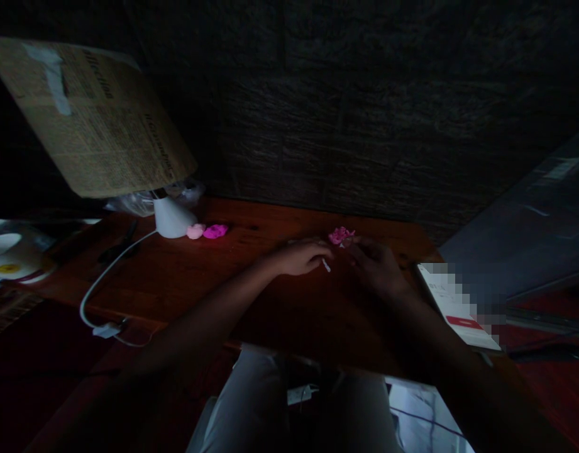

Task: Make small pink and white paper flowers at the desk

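A ruffled pink flower (341,235) is held over the wooden table, a bit of white showing under its petals. My right hand (376,263) pinches the flower's lower right side between closed fingertips. Just left of it, my left hand (304,257) is closed with its fingers curled. From beneath these fingers pokes the end of a short white stick (326,265). Whether the stick joins the flower is hidden. The light is dim, and the fingers are hard to make out.
A lamp with a newsprint shade (114,119) stands at the left. By its white base (171,217) lie a pale pink lump (195,231) and a bright pink lump (215,231). A white cable (93,283) hangs over the table edge. A white booklet-like item (454,302) lies right.
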A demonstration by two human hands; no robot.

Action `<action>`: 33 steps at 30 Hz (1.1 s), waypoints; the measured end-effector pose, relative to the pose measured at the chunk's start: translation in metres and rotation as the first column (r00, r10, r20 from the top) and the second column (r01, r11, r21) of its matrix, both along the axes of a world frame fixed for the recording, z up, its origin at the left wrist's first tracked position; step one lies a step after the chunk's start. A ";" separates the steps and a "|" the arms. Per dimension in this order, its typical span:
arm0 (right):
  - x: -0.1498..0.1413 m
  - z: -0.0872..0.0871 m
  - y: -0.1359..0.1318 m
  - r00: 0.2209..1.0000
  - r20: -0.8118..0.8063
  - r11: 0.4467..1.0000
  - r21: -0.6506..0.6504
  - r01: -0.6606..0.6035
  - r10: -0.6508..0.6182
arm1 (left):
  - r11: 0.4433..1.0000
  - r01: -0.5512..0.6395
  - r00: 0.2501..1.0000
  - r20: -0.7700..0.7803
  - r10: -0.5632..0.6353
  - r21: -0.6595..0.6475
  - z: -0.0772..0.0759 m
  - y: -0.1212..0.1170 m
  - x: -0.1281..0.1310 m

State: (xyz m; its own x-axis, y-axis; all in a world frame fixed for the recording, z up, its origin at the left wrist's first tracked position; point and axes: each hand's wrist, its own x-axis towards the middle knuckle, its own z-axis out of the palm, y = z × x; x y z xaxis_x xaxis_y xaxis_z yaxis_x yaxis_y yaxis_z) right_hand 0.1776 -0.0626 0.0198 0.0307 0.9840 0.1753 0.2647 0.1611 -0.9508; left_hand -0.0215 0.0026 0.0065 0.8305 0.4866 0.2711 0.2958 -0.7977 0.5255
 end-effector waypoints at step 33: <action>-0.001 -0.006 0.004 0.972 -0.208 0.992 0.039 0.121 -0.111 | 0.673 0.103 0.791 0.470 0.391 -0.732 0.003 -0.011 0.021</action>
